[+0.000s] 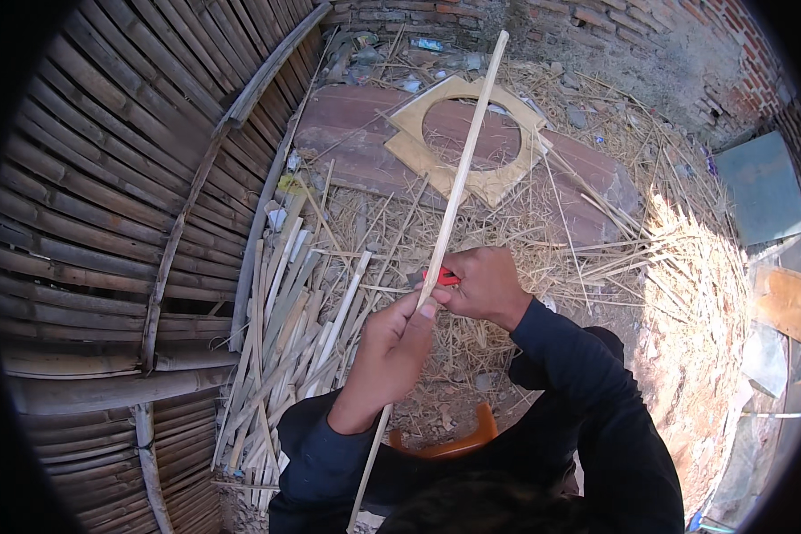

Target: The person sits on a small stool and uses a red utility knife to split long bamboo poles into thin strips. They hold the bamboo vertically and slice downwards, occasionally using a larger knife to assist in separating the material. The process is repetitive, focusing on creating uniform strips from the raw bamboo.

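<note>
A long pale strip, bamboo or wood (468, 151), slants from the upper middle of the view down past my lap. My left hand (398, 347) is closed around it, the thumb lying along the strip. Just beyond, my right hand (485, 283) grips a red-handled cutter knife (442, 276). Its grey blade shows on the left side of the strip, against or very close to it; which, I cannot tell. The fingers of my right hand partly hide the handle.
Split strips (284, 356) lie piled at the left beside a bamboo wall (106, 205). Shavings (632, 303) cover the ground. Ahead, a board with a round hole (409, 133) rests on a brown panel (338, 125). A brick wall (632, 62) stands behind; an orange stool edge (471, 440) shows below me.
</note>
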`<state>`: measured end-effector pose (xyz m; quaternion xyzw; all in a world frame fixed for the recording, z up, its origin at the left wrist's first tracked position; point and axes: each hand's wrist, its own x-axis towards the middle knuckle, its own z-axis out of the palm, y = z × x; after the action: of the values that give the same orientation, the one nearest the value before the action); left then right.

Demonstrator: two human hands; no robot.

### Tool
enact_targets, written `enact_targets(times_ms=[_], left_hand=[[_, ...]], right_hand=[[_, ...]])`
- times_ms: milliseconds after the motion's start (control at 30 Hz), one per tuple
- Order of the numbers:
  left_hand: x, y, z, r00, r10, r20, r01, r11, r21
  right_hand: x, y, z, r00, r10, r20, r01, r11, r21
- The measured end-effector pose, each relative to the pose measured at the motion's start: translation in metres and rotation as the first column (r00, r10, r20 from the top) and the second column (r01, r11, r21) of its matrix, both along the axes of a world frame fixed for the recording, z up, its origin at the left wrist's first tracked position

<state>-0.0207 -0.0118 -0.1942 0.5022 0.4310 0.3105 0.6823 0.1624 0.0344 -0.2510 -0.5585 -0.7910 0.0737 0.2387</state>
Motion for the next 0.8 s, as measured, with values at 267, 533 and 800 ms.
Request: enact_targets(times_ms=[267,533,800], left_hand=[[-0.002,0.008,-0.013,0.999,0.026,-0.026,-0.028,0.996,-0.083],[-0.006,-0.002,-0.004,0.998,-0.01,-0.058,0.002,0.99,-0.138],[0.002,-0.013,-0.018,0.995,-0.012,-0.094,0.013,1.0,0.009]], right_hand=[[0.013,0.0,0.015,0.996,0.044,-0.081,-0.04,0.998,0.055],[0.0,-0.011,0.006,0.99,0.132,-0.039,-0.127,0.985,0.116],[0.009,-0.019,0.003,0.993,0.094,-0.074,-0.088,0.993,0.081]])
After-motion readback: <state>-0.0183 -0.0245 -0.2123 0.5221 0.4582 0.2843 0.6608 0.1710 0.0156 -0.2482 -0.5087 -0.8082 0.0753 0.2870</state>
